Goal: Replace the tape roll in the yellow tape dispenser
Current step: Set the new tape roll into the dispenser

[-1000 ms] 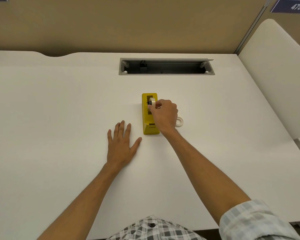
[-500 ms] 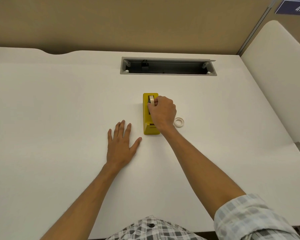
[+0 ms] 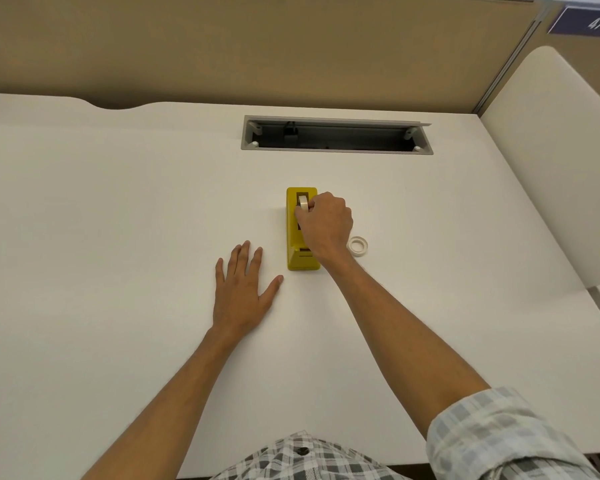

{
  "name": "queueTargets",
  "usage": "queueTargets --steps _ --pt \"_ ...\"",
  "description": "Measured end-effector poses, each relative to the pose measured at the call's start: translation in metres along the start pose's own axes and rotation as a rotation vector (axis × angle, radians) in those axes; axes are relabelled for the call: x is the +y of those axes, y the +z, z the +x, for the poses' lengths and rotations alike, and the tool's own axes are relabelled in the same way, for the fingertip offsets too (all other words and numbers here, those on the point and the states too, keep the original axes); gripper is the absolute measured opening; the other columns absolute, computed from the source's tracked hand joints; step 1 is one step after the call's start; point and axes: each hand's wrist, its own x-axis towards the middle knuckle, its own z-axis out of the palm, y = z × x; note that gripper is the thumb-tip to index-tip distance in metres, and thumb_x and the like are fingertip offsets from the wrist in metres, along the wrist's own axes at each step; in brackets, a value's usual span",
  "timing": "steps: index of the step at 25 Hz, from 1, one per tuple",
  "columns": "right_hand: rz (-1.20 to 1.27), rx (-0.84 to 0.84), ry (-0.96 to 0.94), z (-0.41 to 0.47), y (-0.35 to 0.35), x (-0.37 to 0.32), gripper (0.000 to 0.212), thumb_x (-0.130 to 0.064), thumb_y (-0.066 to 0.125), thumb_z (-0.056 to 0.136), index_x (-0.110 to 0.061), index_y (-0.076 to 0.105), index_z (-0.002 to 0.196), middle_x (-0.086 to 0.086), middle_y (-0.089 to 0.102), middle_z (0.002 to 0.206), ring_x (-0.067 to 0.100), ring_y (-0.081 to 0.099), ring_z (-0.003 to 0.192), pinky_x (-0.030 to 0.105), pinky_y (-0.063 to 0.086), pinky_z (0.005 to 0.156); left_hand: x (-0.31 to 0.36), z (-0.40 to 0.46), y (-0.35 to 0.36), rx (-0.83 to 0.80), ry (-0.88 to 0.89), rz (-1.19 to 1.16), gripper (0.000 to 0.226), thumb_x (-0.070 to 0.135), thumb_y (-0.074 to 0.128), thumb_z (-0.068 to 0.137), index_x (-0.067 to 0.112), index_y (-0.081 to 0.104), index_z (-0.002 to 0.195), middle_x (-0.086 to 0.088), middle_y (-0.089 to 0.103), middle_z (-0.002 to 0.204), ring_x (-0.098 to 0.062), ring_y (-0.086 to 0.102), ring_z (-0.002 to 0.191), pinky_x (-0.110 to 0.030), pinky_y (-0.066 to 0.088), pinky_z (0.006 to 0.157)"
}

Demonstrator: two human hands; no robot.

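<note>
The yellow tape dispenser [image 3: 293,237] stands lengthwise in the middle of the white desk [image 3: 118,202]. My right hand [image 3: 326,225] lies over its right side, with fingers pinched on a pale tape roll [image 3: 303,203] that stands on edge in the dispenser's slot. Much of the slot is hidden under that hand. A second tape roll [image 3: 357,245], a thin whitish ring, lies flat on the desk just right of my right wrist. My left hand [image 3: 241,289] rests flat on the desk, fingers spread, to the left of the dispenser's near end, touching nothing else.
A grey open cable tray [image 3: 336,123] is cut into the desk behind the dispenser. A tan partition [image 3: 257,46] runs along the back. A white side panel [image 3: 551,150] rises at the right edge.
My right hand has shifted slightly away from me along the dispenser, lowering the tape roll into the slot. The ring beside my wrist is now fully uncovered. My left hand has stayed put.
</note>
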Motion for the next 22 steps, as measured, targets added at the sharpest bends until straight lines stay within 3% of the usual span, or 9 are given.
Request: queueTargets --steps 5,14,22 --pt "0.001 0.020 -0.030 -0.0021 0.0006 0.0019 0.025 -0.033 0.064 0.082 -0.009 0.065 0.075 0.004 0.064 0.073 0.025 0.058 0.066 0.033 0.045 0.058 0.0001 -0.0009 -0.0008 0.005 0.002 -0.003 0.073 0.063 0.028 0.093 0.019 0.028 0.151 -0.005 0.020 0.163 -0.020 0.012 0.152 -0.048 0.007 0.123" --pt "-0.037 0.034 -0.062 0.0023 -0.0018 -0.0002 0.021 -0.027 0.062 0.080 -0.008 0.066 0.074 0.005 0.065 0.069 0.026 0.063 0.064 0.033 0.050 0.059 0.0001 -0.0004 -0.0013 -0.010 -0.005 0.019 0.074 0.065 0.024 0.092 0.021 0.026 0.152 -0.004 0.017 0.164 -0.019 0.010 0.153 -0.047 0.005 0.123" --pt "-0.092 0.026 -0.067 0.0055 0.0009 -0.0012 0.025 -0.035 0.063 0.083 -0.011 0.063 0.078 0.001 0.060 0.071 0.021 0.060 0.064 0.033 0.049 0.060 0.0001 -0.0002 -0.0014 -0.011 -0.005 0.011 0.075 0.065 0.024 0.092 0.021 0.026 0.152 -0.004 0.018 0.164 -0.020 0.010 0.153 -0.048 0.006 0.123"
